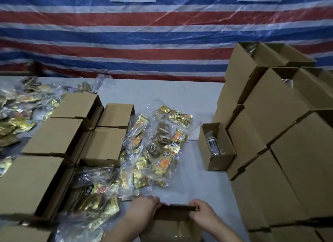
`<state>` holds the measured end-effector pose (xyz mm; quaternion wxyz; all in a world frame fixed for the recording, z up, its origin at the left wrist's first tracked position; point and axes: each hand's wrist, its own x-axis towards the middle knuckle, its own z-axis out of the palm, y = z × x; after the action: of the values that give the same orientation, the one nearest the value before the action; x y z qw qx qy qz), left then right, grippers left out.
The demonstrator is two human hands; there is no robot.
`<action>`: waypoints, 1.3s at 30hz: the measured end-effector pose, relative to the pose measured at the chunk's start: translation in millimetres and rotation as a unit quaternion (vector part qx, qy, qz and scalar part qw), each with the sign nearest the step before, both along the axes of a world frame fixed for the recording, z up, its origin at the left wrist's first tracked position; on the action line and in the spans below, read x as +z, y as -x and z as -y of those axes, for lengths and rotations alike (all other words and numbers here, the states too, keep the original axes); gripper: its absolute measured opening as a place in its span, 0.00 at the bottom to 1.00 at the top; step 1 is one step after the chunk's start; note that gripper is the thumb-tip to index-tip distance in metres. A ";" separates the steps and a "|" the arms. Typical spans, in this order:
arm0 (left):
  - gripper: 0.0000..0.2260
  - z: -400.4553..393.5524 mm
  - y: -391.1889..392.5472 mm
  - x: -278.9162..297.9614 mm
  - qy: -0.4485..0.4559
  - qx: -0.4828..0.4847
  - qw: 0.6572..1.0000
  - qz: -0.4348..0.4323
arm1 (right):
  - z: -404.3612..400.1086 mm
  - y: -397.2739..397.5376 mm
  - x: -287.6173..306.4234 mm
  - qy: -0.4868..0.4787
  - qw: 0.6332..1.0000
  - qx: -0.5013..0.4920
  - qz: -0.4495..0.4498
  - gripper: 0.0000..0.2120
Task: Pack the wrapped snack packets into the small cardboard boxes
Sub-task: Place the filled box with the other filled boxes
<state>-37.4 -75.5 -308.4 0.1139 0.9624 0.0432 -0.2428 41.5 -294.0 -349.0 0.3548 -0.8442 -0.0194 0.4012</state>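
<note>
Cardboard box (173, 222), light and stiff: left hand (144, 208) and right hand (201, 212) pinch its far flap; crinkly snack packets (155, 148) look slippery, best grabbed by the bunch.

cardboard boxes (281, 115) showing plain brown | snack packets (162, 139) gleaming gold with orange and black print under clear wrap | tabletop (169, 92) showing pale grey | tarp (144, 34) running in red, white and blue horizontal stripes

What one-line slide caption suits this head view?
Both hands, left hand and right hand, grip a small cardboard box beside bagged snack packets.
</note>
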 end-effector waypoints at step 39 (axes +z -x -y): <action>0.22 -9.0 -136.8 -18.3 0.200 0.211 0.952 0.100 | -70.8 -87.5 38.2 -0.188 0.953 -0.231 -0.060 0.16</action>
<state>99.5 -66.5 -326.7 0.3561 0.9082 0.1847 -0.1198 129.0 -223.2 -310.9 0.5909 -0.7177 0.1229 0.3474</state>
